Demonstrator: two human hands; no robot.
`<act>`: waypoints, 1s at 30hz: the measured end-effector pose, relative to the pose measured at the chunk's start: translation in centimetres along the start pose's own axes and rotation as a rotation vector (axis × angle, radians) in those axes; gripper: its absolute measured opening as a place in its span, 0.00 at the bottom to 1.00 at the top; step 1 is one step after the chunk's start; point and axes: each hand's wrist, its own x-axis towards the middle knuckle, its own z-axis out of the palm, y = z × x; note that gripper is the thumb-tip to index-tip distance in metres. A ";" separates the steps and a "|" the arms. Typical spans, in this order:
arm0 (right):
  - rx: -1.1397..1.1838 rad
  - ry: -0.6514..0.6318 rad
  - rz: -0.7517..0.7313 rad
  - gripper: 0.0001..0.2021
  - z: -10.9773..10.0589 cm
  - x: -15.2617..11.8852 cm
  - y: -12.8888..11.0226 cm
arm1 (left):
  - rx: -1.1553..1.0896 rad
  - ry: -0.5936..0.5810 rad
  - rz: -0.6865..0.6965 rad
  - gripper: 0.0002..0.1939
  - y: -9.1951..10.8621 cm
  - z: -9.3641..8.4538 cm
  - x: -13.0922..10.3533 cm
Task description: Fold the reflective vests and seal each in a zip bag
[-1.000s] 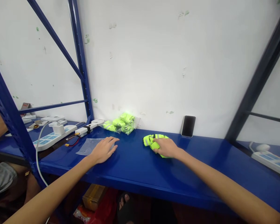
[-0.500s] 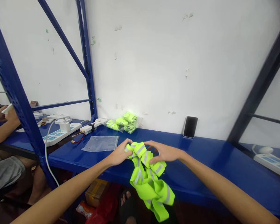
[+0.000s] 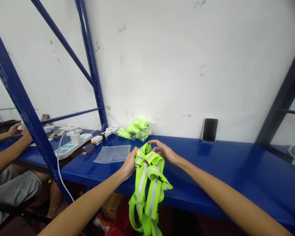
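A bundle of neon yellow-green reflective straps [image 3: 151, 200] with silver stripes hangs in loops past the front edge of the blue table. My left hand [image 3: 129, 165] is closed on the upper left of the bundle, close to a small dark buckle. At the top right, my right hand [image 3: 166, 152] has its fingers bent around an upper loop; some fingertips are hidden behind the strap. Flat on the table, left of my hands, lies a clear plastic bag [image 3: 112, 154]. Behind it are similar green straps [image 3: 135, 128] packed in clear bags against the wall.
A dark-screened phone [image 3: 209, 130] leans on the wall at right. To the left are a white power strip [image 3: 72, 144], a battery pack with loose wires [image 3: 98, 139] and a blue rack post [image 3: 24, 98]. Beyond the post, another person's hands [image 3: 21, 129] hold something white.
The bundle has been turned and gathered, so its straps now hang longer and straighter. My right hand has moved from its right side up to the top loop. The camera view has shifted left.
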 end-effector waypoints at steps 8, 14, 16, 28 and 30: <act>0.043 -0.023 0.133 0.43 -0.1 -1.7 0.4 | 0.144 -0.105 0.008 0.29 0.9 0.0 -0.6; 0.247 0.011 0.148 0.38 -1.0 -2.1 -0.5 | 0.555 -0.383 0.006 0.34 4.8 -1.6 -1.3; 0.350 -0.032 0.120 0.35 -1.2 -2.2 -0.6 | 0.795 -0.467 0.052 0.36 6.0 -1.9 -1.8; 0.316 -0.195 0.111 0.31 -0.3 -2.6 -2.0 | 0.832 -0.257 0.547 0.12 6.5 2.1 -3.3; 0.196 -0.076 0.021 0.27 -0.9 -2.3 -2.0 | 0.639 -0.210 0.441 0.13 6.0 2.2 -3.2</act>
